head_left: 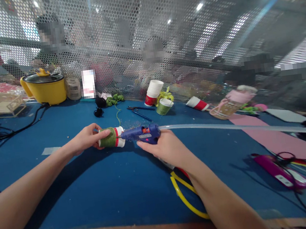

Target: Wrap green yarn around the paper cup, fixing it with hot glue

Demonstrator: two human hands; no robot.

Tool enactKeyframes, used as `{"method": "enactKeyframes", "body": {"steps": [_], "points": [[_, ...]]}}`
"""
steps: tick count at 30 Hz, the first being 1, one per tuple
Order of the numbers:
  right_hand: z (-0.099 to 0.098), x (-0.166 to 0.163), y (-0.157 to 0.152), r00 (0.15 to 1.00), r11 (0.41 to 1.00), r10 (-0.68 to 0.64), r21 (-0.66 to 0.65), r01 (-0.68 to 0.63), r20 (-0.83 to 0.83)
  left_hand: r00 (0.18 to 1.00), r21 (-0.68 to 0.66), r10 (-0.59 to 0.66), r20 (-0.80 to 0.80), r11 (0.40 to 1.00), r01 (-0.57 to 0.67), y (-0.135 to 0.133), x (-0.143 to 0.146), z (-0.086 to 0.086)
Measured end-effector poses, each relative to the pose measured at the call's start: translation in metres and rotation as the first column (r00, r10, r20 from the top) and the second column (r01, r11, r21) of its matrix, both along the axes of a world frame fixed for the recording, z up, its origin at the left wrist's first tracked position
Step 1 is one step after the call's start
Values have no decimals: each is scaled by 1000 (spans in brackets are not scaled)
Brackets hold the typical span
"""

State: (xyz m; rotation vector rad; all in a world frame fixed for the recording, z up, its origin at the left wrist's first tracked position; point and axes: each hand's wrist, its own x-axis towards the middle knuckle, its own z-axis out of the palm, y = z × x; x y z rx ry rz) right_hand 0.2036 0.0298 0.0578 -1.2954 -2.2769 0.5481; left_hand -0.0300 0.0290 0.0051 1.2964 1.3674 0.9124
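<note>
My left hand [90,137] is closed around a paper cup [120,137] lying on its side, its base end toward the left. Green yarn [108,137] is wound about much of the cup, leaving a red band and white rim bare. In my right hand [168,146] is a blue hot glue gun [141,133], its nozzle at the cup's red band beside the yarn's edge. A long clear glue stick [215,124] runs out of the gun's back to the right. A thin green strand leads from the cup area back to a green yarn bundle [116,99].
Behind stand a yellow pot [45,88], a glass jar [73,88], stacked paper cups [153,90] and a green-wrapped cup [164,106]. Pliers [142,108] lie nearby. At right are a pink bottle [232,103], pink paper [278,136] and a purple power strip [282,171]. Yellow-handled scissors [184,196] lie under my right forearm.
</note>
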Motion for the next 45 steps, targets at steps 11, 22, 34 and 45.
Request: {"method": "enactKeyframes", "body": {"steps": [11, 22, 34, 45], "points": [[1, 0, 2, 998, 998, -60, -15, 60, -25, 987, 157, -58, -150, 984, 82, 3, 0, -7], [1, 0, 4, 994, 997, -76, -11, 76, -74, 974, 295, -90, -206, 944, 149, 3, -3, -12], [0, -1, 11, 980, 961, -115, -268, 69, -162, 961, 387, -125, -245, 897, 215, 3, -3, -13], [-28, 11, 80, 942, 936, -259, -297, 190, -213, 932, 423, -35, -360, 884, 197, 0, -4, -4]]}}
